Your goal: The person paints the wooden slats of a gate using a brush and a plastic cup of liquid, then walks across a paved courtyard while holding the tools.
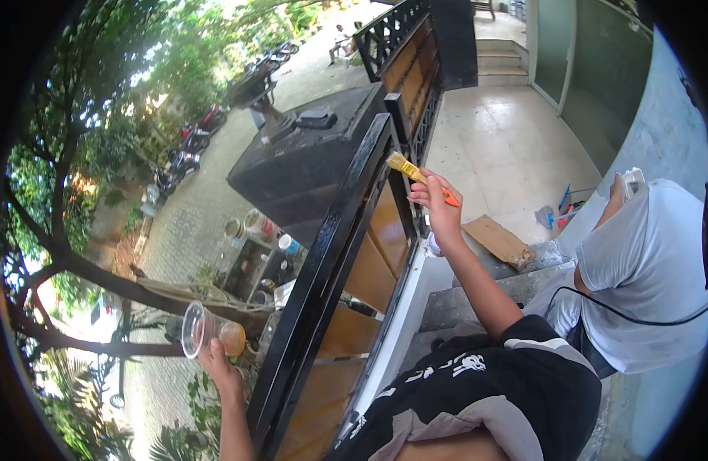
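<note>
My right hand (442, 206) is closed round the orange handle of a paintbrush (405, 167), whose pale bristles point up and left, close over the black railing (352, 192). Wooden panels (377, 265) fill the railing's frame. Out on the other side of it, my left hand (222, 370) grips a clear plastic cup (194, 329) tilted sideways, with amber liquid (232, 338) at its bottom end.
A person in a pale shirt (646, 261) sits at the right, near a cardboard piece (498, 240). Paint buckets (255, 223) stand beyond the railing, below a dark block-shaped structure (308, 146). Tree branches (131, 288) reach in from the left.
</note>
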The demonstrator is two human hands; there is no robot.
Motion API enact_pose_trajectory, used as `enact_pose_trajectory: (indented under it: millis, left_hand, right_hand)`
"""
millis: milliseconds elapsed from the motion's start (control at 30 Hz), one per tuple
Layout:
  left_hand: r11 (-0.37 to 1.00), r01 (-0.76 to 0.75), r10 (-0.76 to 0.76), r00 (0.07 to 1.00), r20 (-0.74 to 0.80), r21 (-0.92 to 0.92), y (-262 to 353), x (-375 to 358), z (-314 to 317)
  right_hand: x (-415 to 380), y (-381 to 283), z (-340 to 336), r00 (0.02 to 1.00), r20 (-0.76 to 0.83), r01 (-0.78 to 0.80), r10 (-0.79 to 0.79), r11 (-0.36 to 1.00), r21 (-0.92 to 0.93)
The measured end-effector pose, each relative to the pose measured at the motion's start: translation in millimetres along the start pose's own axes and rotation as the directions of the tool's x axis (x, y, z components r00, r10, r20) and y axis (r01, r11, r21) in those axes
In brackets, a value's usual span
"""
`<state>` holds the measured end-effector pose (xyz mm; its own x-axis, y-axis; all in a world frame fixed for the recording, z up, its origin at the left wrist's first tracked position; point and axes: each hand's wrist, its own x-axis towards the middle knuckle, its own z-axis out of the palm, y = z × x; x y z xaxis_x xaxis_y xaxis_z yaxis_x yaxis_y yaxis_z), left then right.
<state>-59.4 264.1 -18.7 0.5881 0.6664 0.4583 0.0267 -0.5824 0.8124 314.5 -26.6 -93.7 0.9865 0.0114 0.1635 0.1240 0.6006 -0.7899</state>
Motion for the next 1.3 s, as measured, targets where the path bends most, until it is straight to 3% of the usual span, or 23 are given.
enact_pose_trajectory:
  millis: [167,233,333,367,433,500,600,633,700,833,867,900,933,967,1067,1100,1133,1167,1200,1267,1300]
  left_hand:
    - [0.998,-0.004,0.002,1.0,-0.023,-0.07,-2.6,1.4,5.4]
    - [1.0,-0.006,0.006,1.0,-0.007,0.0,-1.3,3.6,2.4]
    - [1.0,-0.012,0.012,1.0,-0.008,-0.022,-6.8,5.4,3.9]
    - [0.999,-0.014,0.014,1.0,0.0,-0.039,-9.7,4.6,1.7]
    - [0.999,0.006,-0.007,1.0,-0.019,-0.05,-2.2,4.1,3.9]
    - [0.998,0.034,-0.035,0.999,-0.024,-0.06,1.0,4.8,6.0]
    - [0.998,0.038,-0.039,0.999,-0.006,-0.052,0.1,4.2,6.8]
    - [0.998,0.028,-0.029,0.999,-0.015,-0.059,-0.4,4.0,7.2]
    - [0.998,0.017,-0.019,0.999,-0.033,-0.062,-3.1,5.1,6.7]
    - [0.998,0.021,-0.023,0.999,-0.033,-0.059,-5.0,3.4,6.8]
    - [0.997,0.022,-0.024,0.999,-0.032,-0.073,-3.5,3.7,8.0]
    - [0.997,0.026,-0.029,0.999,-0.041,-0.072,-3.6,4.7,8.0]
    - [0.998,0.021,-0.023,0.999,-0.026,-0.054,-4.7,5.7,6.2]
    - [0.999,0.02,-0.021,1.0,-0.009,-0.035,-6.2,5.3,4.9]
    - [0.998,0.032,-0.033,0.999,-0.032,-0.048,-3.5,2.8,6.4]
    - [0.998,0.036,-0.038,0.999,-0.034,-0.053,-0.9,1.8,7.1]
    - [0.997,0.036,-0.038,0.999,-0.033,-0.065,2.1,1.3,7.8]
    - [0.997,0.045,-0.048,0.998,-0.039,-0.063,4.6,0.7,7.7]
    - [0.998,0.04,-0.041,0.999,-0.035,-0.052,6.4,1.4,8.7]
    - [0.998,0.041,-0.043,0.998,-0.046,-0.046,5.5,0.5,9.4]
    - [0.998,0.05,-0.053,0.997,-0.052,-0.047,7.7,-0.2,10.4]
  right_hand:
    - [38.5,20.0,4.5,0.999,0.022,-0.048,0.048,0.999,-0.003]
    - [39.0,20.0,8.1,0.997,0.012,-0.078,0.078,0.997,0.006]
    - [25.1,10.3,7.6,0.925,0.265,-0.261,0.271,0.963,-0.074]
    - [18.9,2.5,3.3,0.922,0.277,-0.259,0.269,0.963,-0.072]
    - [11.3,-11.0,-5.3,0.699,0.498,-0.463,0.514,0.855,-0.233]
    - [12.2,-10.0,-5.3,0.683,0.504,-0.462,0.529,0.847,-0.263]
    - [33.1,3.5,-7.6,0.842,0.364,-0.368,0.399,0.917,-0.155]
    - [40.1,11.6,-6.4,0.84,0.365,-0.37,0.401,0.916,-0.156]
    - [48.9,22.8,1.7,0.996,0.053,-0.066,0.069,0.997,-0.045]
    - [42.8,18.9,0.9,0.994,0.054,-0.094,0.098,0.993,-0.075]
    - [37.5,11.7,-5.2,0.927,0.266,-0.254,0.266,0.964,-0.078]
    - [34.0,2.3,-10.6,0.788,0.462,-0.401,0.407,0.909,-0.116]
    - [31.4,-7.6,-17.2,0.622,0.58,-0.537,0.527,0.825,-0.174]
    - [26.6,-11.2,-15.4,0.612,0.582,-0.544,0.535,0.819,-0.18]
    - [17.6,-27.0,-9.5,0.713,0.48,-0.434,0.511,0.859,-0.272]
    - [21.3,-20.3,-8.3,0.704,0.482,-0.441,0.522,0.853,-0.28]
    - [25.6,-9.3,-6.7,0.881,0.349,-0.222,0.32,0.93,-0.292]
    - [29.2,0.0,-5.9,0.974,0.215,0.009,0.067,0.942,-0.336]
    - [33.6,2.9,-5.1,0.972,0.221,0.004,0.076,0.941,-0.339]
    - [40.0,4.9,-6.8,0.964,0.195,0.245,-0.179,0.881,-0.404]
    - [36.3,0.5,-5.3,0.964,0.203,0.243,-0.172,0.88,-0.408]
